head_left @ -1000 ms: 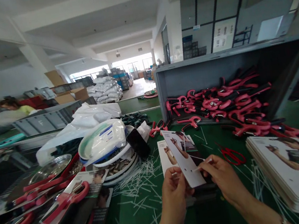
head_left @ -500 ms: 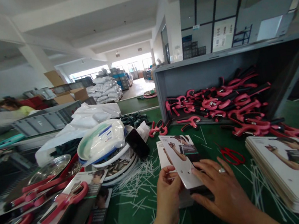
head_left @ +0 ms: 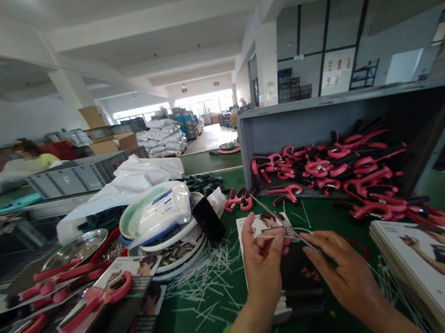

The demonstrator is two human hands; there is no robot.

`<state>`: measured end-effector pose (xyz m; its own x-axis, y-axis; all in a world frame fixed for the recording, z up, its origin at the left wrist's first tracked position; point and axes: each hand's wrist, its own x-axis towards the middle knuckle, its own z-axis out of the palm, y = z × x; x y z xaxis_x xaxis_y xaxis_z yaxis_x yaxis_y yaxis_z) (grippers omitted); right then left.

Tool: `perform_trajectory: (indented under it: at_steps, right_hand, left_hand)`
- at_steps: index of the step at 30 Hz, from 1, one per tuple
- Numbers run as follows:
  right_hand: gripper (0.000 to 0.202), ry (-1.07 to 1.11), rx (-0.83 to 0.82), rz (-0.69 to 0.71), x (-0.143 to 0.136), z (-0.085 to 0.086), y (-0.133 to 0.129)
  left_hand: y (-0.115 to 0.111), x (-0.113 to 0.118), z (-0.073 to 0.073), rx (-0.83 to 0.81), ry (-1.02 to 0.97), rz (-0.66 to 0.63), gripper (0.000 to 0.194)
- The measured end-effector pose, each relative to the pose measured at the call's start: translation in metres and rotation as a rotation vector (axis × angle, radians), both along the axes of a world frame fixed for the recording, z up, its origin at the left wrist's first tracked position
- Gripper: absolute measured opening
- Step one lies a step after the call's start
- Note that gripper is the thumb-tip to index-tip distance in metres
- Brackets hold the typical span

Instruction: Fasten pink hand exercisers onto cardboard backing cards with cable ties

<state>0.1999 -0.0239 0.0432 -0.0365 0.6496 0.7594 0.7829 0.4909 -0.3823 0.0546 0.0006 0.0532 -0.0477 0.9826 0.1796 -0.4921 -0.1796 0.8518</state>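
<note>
My right hand (head_left: 346,271) grips a printed cardboard card (head_left: 277,216) by its lower edge, and the card is tilted nearly edge-on to me. A thin white cable tie (head_left: 270,236) is pinched between the fingertips of my left hand (head_left: 264,264), close to the card's left face. On the right face, near my right fingers, a short curve of white strip shows; the holes themselves cannot be made out. Under both hands lies a small stack of similar cards (head_left: 294,265) on the green table.
Loose cable ties (head_left: 210,271) are scattered to the left. A grey crate (head_left: 444,112) on its side spills pink-and-black clamps (head_left: 363,165). More cards (head_left: 431,268) are stacked at right. Cards with clamps (head_left: 89,314) pile up at left, near dishes and a phone (head_left: 208,220). A person (head_left: 46,159) sits far left.
The card has turned from facing me to nearly edge-on. My left hand has risen, with the cable tie now plainly visible in its fingers. My right hand has shifted right, still holding the card.
</note>
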Motion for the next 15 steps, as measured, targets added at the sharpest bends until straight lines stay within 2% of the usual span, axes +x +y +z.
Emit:
perform_trajectory:
  at_steps: [4,9,15]
  right_hand:
    - [0.027,0.181,-0.072,-0.010,0.001,0.011,0.007]
    - [0.030,0.304,-0.162,-0.024,0.002,0.019,0.011]
    - [0.034,0.397,-0.208,-0.037,0.001,0.014,0.012]
  left_hand:
    - [0.011,0.013,0.015,0.048,0.010,-0.059,0.037]
    - [0.017,0.021,0.017,0.023,0.085,-0.149,0.050]
    - [0.020,0.018,0.007,-0.031,0.194,-0.431,0.052]
